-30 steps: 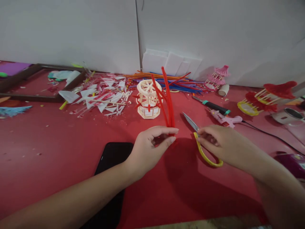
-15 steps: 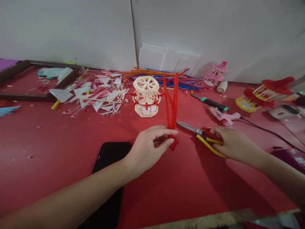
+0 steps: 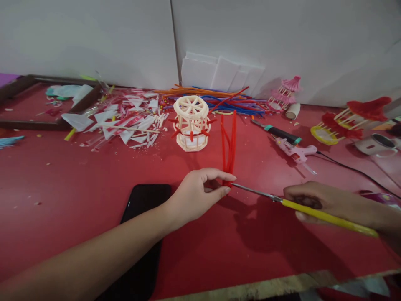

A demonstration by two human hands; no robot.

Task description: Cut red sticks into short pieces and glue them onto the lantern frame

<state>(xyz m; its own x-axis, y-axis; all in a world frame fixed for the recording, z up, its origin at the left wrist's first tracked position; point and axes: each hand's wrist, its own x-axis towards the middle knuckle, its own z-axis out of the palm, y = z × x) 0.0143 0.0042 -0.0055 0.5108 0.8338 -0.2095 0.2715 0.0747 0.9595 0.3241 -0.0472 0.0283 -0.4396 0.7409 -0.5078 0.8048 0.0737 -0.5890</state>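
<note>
My left hand (image 3: 200,193) pinches a small bunch of red pipe cleaners (image 3: 229,142) near their lower end, and they stand upright above the red table (image 3: 62,179). My right hand (image 3: 326,205) grips yellow-handled scissors (image 3: 300,207) held nearly level. The steel blade tips reach the foot of the red bunch, right beside my left thumb and forefinger. Behind the bunch stands a small cream lantern frame (image 3: 191,123) made of sticks, with short red pieces poking out of its sides.
A black phone (image 3: 142,234) lies under my left forearm. White paper scraps (image 3: 125,121) litter the back left beside a dark wooden frame (image 3: 46,104). Coloured pipe cleaners (image 3: 225,98), a pink glue gun (image 3: 296,151), a craft knife (image 3: 275,134) and red and pink lantern models (image 3: 351,123) lie at the back right.
My right hand picked the scissors up off the table and swung the blades over to the base of the red bunch. The bunch now reaches less high above my left hand.
</note>
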